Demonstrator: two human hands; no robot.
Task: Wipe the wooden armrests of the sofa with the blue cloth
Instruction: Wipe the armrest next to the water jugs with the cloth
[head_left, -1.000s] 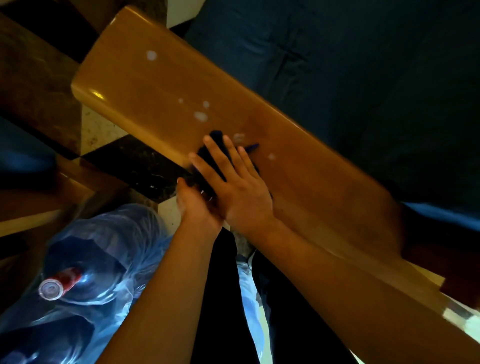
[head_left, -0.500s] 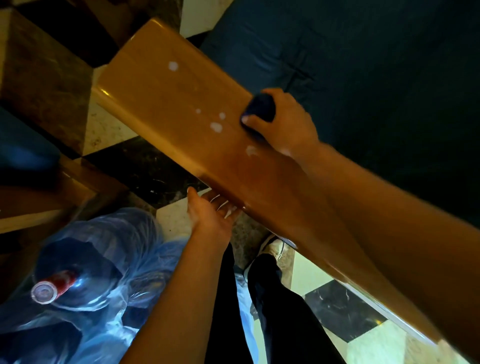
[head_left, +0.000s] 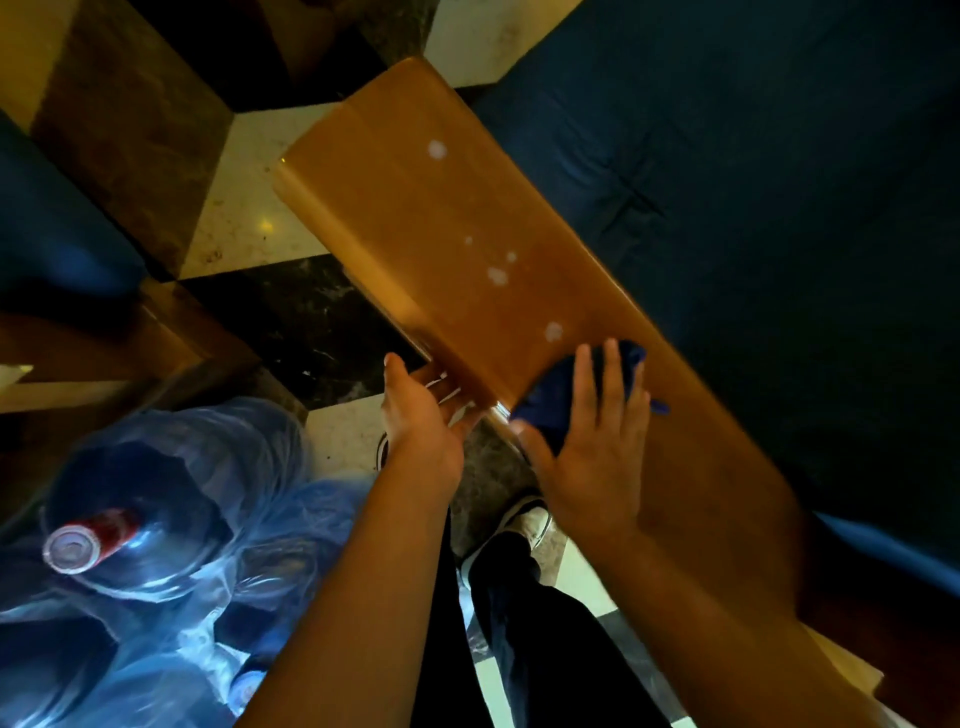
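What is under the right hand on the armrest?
The blue cloth, pressed flat on the wooden armrest by the right hand. Its edges show past the fingers; the wood beneath is covered.

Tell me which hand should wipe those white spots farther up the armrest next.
Right hand: it already presses the blue cloth flat on the wooden armrest, just below the white spots. The left hand sits at the armrest's outer edge, clothless.

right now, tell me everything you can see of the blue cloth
The dark blue cloth is soft fabric, bunched rather than spread flat. It lies on the glossy wooden armrest, near its floor-side edge, with the right hand pressing it down, fingers straight. White spots sit beyond it, apart from it.
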